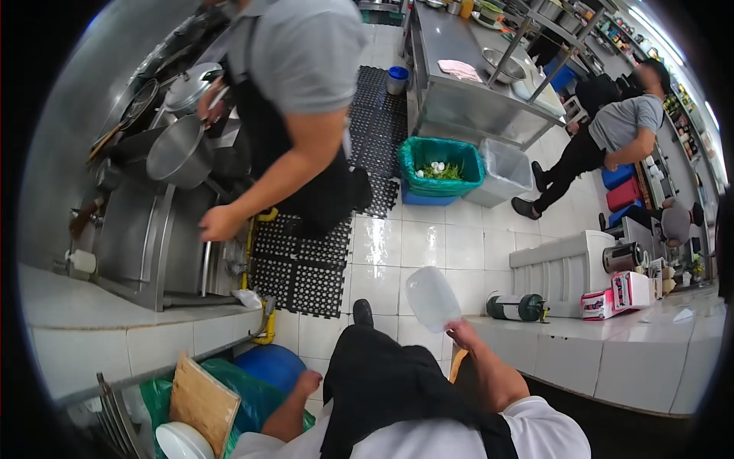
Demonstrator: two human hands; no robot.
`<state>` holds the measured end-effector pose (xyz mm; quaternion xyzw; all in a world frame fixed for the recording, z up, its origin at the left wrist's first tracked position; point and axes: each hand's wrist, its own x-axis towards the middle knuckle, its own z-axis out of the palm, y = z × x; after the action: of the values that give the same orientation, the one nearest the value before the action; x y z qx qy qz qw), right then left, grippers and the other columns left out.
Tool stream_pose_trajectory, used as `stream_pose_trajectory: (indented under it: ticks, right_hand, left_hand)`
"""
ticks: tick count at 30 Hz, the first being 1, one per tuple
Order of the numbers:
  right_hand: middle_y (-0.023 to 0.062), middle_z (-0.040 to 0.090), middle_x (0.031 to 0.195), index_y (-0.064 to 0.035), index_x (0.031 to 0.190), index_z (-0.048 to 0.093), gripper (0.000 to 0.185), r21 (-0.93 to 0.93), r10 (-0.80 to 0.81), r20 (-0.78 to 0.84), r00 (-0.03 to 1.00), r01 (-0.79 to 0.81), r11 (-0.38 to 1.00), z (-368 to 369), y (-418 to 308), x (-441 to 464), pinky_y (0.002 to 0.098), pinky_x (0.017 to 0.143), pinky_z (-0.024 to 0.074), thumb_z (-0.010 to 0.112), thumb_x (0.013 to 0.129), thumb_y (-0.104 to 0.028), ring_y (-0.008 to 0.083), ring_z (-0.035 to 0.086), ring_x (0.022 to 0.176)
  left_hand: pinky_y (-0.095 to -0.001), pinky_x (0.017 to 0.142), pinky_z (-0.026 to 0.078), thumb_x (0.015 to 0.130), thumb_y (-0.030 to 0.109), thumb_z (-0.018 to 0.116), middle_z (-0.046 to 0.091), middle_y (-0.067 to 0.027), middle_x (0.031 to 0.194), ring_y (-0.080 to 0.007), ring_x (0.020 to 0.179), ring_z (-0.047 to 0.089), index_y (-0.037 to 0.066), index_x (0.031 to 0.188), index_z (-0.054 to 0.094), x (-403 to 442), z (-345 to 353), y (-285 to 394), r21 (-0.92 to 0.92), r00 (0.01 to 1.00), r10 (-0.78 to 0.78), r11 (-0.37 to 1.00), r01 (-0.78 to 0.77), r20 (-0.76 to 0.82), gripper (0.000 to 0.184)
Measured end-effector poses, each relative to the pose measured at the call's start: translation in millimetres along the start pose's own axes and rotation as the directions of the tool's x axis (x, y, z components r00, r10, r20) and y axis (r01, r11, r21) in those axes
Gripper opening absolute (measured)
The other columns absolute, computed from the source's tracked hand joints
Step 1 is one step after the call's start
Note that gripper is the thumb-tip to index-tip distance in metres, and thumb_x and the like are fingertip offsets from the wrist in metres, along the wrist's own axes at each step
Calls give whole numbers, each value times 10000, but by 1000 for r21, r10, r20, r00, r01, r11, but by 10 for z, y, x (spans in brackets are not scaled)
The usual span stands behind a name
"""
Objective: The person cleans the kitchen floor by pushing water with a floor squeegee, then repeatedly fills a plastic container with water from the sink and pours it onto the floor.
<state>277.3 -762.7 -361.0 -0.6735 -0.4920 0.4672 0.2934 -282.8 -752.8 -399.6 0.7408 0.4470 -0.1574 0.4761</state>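
My right hand (462, 333) grips the near edge of a translucent, whitish plastic container (432, 300) with rounded corners. It is held out over the tiled floor, and no contents show in it. Down by my left side, my left hand (308, 382) has its fingers curled in, with nothing visible in them. A blue rounded drum (269, 369) is close beside that hand, with a green plastic bag (222, 375) and a wooden board (205, 405) farther left.
A co-worker (306, 115) at the left holds a metal pot (181, 153) by the stove. Ahead are a green-lined bin (441, 191) and a steel counter (459, 99). Another person (623, 126) walks at the right. A tiled ledge (581, 352) bears a green gas cylinder (514, 307).
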Motion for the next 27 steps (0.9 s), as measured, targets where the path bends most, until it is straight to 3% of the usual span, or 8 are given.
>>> stream_pose_trajectory:
  ticks: [2, 4, 6, 8, 14, 20, 22, 27]
  right_hand:
    - [141, 632, 905, -82, 835, 645, 169, -172, 35, 39, 999, -27, 985, -171, -385, 150, 368, 772, 470, 581, 696, -12, 317, 589, 879]
    - [140, 634, 892, -86, 831, 647, 176, -327, 70, 79, 994, -41, 944, -202, -531, 245, 364, 767, 470, 578, 690, -7, 310, 593, 871]
    - [143, 633, 873, -83, 825, 646, 200, 135, 189, 17, 982, -190, 972, -176, -52, 478, 358, 762, 470, 566, 668, 12, 307, 598, 858]
    - [123, 643, 825, -52, 838, 646, 190, 139, 125, -19, 992, -121, 983, -146, 248, 639, 339, 716, 465, 551, 679, -13, 269, 602, 792]
    - [52, 611, 757, -1, 855, 647, 215, 520, 590, 117, 799, -556, 648, -133, 555, 1308, 312, 642, 430, 534, 738, -141, 174, 540, 701]
    - [213, 636, 823, 46, 785, 628, 260, -111, 527, 69, 847, -518, 848, -15, 1195, 2341, 375, 719, 437, 521, 764, -190, 296, 604, 782]
    - [249, 624, 839, 55, 778, 628, 285, -497, 348, 237, 907, -195, 846, 46, 1453, 2815, 399, 710, 440, 513, 753, -204, 350, 604, 793]
    - [270, 616, 820, 44, 757, 626, 307, -565, 392, 257, 883, -192, 803, 666, 1865, 3945, 451, 674, 476, 496, 748, -234, 417, 598, 797]
  left_hand:
    - [-430, 699, 480, 742, 137, 507, 627, -124, 788, -312, 809, 602, 95, 768, 655, 294, -535, 231, 416, 994, 108, 904, -98, 0, 156]
    - [-414, 713, 483, 767, 143, 529, 638, -132, 811, -299, 804, 611, 74, 772, 653, 737, -548, -38, -307, 939, -238, 939, 157, -248, 142]
    - [-376, 739, 488, 783, 161, 560, 652, -123, 862, -273, 819, 622, 61, 794, 651, 740, -1392, 670, -365, 889, -385, 887, 283, -248, 136]
    - [-356, 751, 488, 776, 161, 577, 655, -118, 889, -259, 834, 625, 57, 818, 649, 889, -1787, 948, -354, 894, -363, 898, 261, -261, 134]
    - [-338, 770, 486, 790, 181, 598, 653, -117, 923, -248, 861, 626, 48, 933, 635, 1295, -1948, 1293, -406, 908, -365, 876, 260, -207, 199]
    - [-374, 805, 466, 790, 183, 597, 613, -175, 973, -312, 929, 588, 61, 986, 631, 1047, -1357, 1106, -376, 835, -550, 778, 503, -21, 234]
    - [-375, 823, 460, 786, 197, 601, 614, -173, 978, -322, 921, 587, 71, 980, 634, 922, -1299, 1182, -433, 804, -594, 730, 529, -19, 234]
    - [-368, 806, 471, 786, 193, 597, 607, -163, 1024, -285, 927, 602, 68, 982, 632, 872, -958, 1119, -413, 704, -710, 634, 654, 27, 235]
